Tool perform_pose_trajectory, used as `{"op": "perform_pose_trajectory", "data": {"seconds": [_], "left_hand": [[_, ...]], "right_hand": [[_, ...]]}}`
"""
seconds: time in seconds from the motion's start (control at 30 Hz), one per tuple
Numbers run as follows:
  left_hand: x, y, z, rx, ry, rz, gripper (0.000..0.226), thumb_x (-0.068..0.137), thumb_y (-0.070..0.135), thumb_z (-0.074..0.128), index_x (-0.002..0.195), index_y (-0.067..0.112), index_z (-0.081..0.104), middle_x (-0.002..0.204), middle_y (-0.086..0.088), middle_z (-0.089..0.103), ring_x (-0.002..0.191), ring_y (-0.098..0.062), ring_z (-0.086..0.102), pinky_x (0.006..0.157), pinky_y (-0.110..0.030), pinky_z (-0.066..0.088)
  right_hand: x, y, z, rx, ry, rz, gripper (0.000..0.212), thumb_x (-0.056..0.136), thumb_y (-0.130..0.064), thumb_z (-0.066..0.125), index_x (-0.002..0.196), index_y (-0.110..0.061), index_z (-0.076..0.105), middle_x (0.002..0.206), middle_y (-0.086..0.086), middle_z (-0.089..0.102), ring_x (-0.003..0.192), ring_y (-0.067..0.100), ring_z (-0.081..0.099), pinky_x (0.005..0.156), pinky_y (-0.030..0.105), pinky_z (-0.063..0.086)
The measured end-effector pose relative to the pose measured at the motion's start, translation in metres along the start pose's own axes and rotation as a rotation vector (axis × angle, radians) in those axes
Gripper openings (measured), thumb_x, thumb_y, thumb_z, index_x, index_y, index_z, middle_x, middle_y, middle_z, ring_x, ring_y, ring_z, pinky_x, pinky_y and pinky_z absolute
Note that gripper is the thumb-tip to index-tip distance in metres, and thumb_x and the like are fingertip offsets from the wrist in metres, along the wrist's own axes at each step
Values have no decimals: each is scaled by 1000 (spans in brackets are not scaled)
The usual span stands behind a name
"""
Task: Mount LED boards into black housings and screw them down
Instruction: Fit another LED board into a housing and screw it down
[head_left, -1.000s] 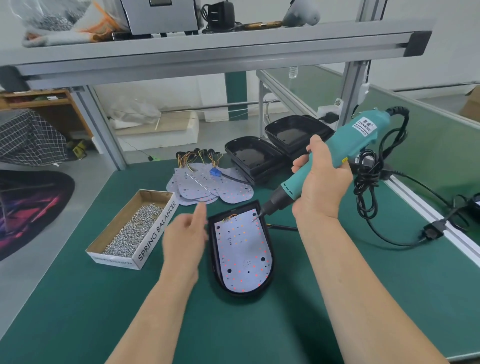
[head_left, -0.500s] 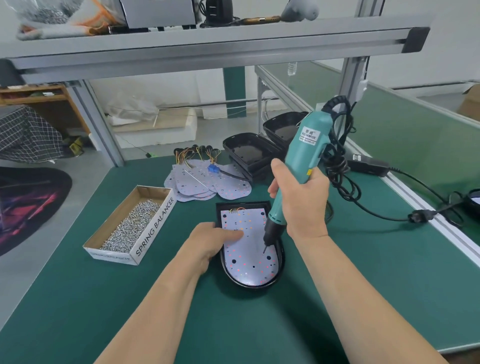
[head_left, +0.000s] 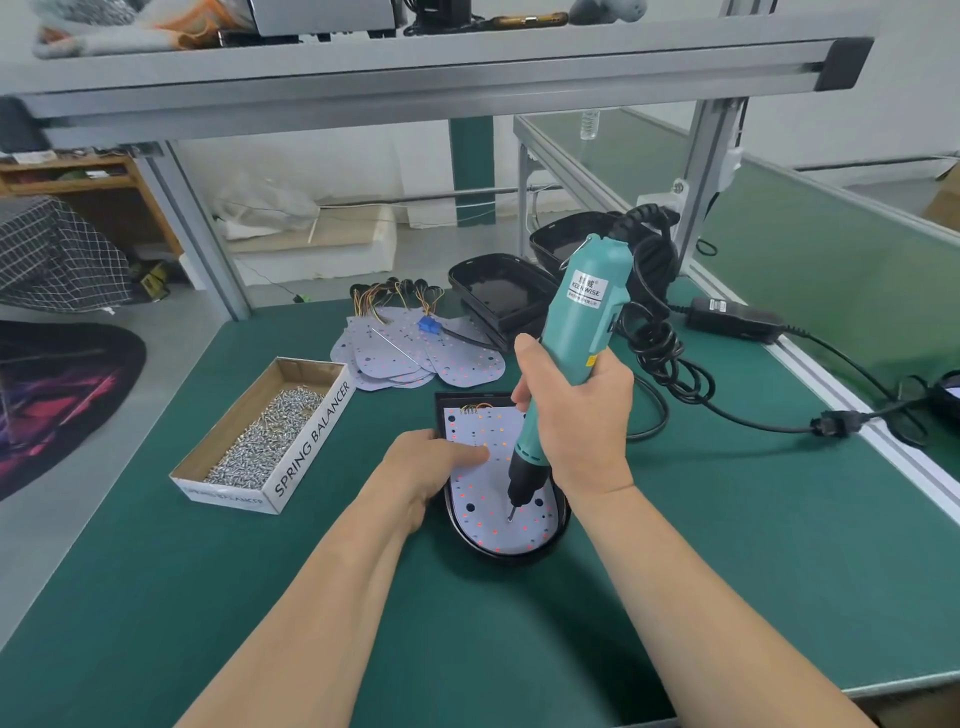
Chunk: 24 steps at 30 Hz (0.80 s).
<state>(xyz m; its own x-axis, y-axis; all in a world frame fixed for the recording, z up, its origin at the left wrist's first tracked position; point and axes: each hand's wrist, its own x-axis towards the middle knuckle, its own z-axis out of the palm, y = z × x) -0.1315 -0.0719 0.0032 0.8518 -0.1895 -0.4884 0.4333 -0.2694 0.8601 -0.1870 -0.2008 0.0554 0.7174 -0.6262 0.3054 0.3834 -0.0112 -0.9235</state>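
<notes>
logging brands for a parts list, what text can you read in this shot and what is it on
"SPRING BALANCER": long side of the cardboard box, and again, smaller, on its short end.
"KEENWISE": white label on the teal electric screwdriver held in the right hand.
Too small to read: the fine print around KEENWISE, and the label on the black power adapter.

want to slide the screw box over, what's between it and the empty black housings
Head view: a fanned pile of loose LED boards with wires lies between the screw box and the empty black housings.
</notes>
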Motion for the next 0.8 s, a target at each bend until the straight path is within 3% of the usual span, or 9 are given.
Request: {"op": "perform_pose_trajectory", "data": {"seconds": [0.3, 0.53, 0.7, 0.8], "left_hand": [[1, -2, -1, -19, 1, 6, 26, 77, 5, 80, 102, 5, 74, 90, -7, 79, 88, -27, 76, 92, -43, 58], [3, -3, -2, -15, -1, 6, 27, 77, 6, 80, 103, 6, 74, 91, -7, 79, 88, -27, 76, 92, -42, 57], [3, -3, -2, -24, -7, 8, 23, 78, 4, 79, 101, 7, 75, 89, -6, 79, 84, -25, 76, 83, -36, 59], [3, -3, -2, -23, -11, 10, 24, 78, 4, 79, 101, 6, 75, 90, -7, 79, 85, -26, 76, 88, -40, 59]], "right_hand": [[2, 3, 0, -14, -6, -1, 35, 80, -27, 72, 76, 4, 56, 52, 7, 57, 46, 14, 55, 51, 23, 46], [2, 4, 2, -24, -17, -25, 37, 81, -27, 73, 76, 5, 54, 61, 23, 57, 46, 12, 58, 50, 26, 47], [4, 4, 3, -27, -21, -23, 37, 81, -26, 73, 76, 5, 54, 61, 24, 57, 46, 12, 58, 50, 26, 47], [1, 3, 1, -33, -24, -29, 40, 82, -26, 72, 76, 8, 53, 61, 26, 56, 46, 13, 56, 51, 26, 47]]}}
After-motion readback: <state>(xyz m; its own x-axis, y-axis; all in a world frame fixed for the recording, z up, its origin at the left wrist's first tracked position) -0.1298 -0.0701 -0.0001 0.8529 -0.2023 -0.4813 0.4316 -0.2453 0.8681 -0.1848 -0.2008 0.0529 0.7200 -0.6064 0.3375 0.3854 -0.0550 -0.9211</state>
